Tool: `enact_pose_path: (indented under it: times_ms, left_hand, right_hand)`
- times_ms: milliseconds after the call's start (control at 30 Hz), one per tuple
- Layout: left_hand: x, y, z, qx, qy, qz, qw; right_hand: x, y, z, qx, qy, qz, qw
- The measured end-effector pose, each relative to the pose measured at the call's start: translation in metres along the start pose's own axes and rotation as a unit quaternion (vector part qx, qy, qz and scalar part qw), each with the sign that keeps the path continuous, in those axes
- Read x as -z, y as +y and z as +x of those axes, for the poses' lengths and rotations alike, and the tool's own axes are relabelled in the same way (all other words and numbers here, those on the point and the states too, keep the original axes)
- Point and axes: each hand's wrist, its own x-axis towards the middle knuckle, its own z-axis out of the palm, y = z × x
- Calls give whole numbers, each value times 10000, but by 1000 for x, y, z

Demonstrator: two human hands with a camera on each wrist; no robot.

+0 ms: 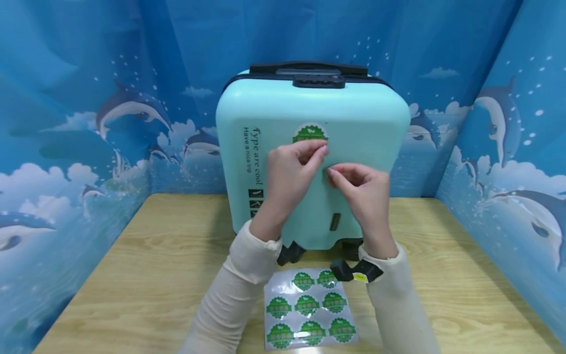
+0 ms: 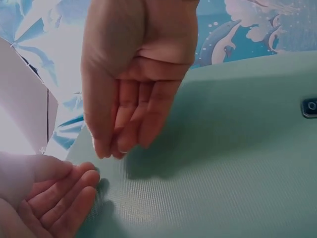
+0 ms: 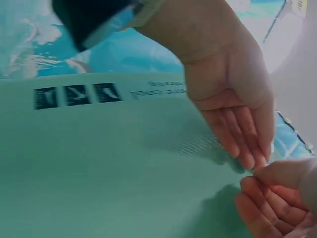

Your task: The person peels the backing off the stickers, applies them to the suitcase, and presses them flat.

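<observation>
Green sticker [image 1: 311,132] against the suitcase [image 1: 367,113], upper centre: you appear to be applying it; smoothing seems called for. Your left hand [image 1: 289,169] and right hand [image 1: 366,189] bring thumb to fingertips; any grasp is indeterminable. Lower centre: sticker sheet [image 1: 278,286].

A mint-green suitcase [image 1: 367,142] is standing upright on the wooden table [image 1: 177,255], its black handle [image 1: 309,67] running along the top. I'm reading "Type are cool" and "Have a nice trip" in dark print [image 1: 252,152] going down the left of its front, and a small badge [image 1: 335,221] is sitting low, right of centre. A green, white-rimmed sticker [image 1: 311,132] is showing high in the middle, its lower part hidden. In front, a whitish sheet [image 1: 285,288] is lying flat, carrying eight round green labels [image 1: 307,305].
</observation>
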Motion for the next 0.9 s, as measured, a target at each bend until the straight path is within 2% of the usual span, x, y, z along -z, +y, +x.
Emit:
enact_pose_path:
  times_ms: [100,333,667,900]
  left_hand:
    - [1,-2,-4,-31,-141,-66,9999]
    - [6,-14,-19,-14,-394,-702,9968]
    - [19,-28,-45,144,-673,-864,9939]
    - [19,-46,-64,111,-1017,-814,9914]
  right_hand:
    - [2,7,-6,-17,-379,31,9993]
    - [6,27,-26,-218,-1435,-118,9893]
    - [7,50,-52,-796,-2479,-157,9654]
    - [7,69,-69,-881,-3054,-233,9478]
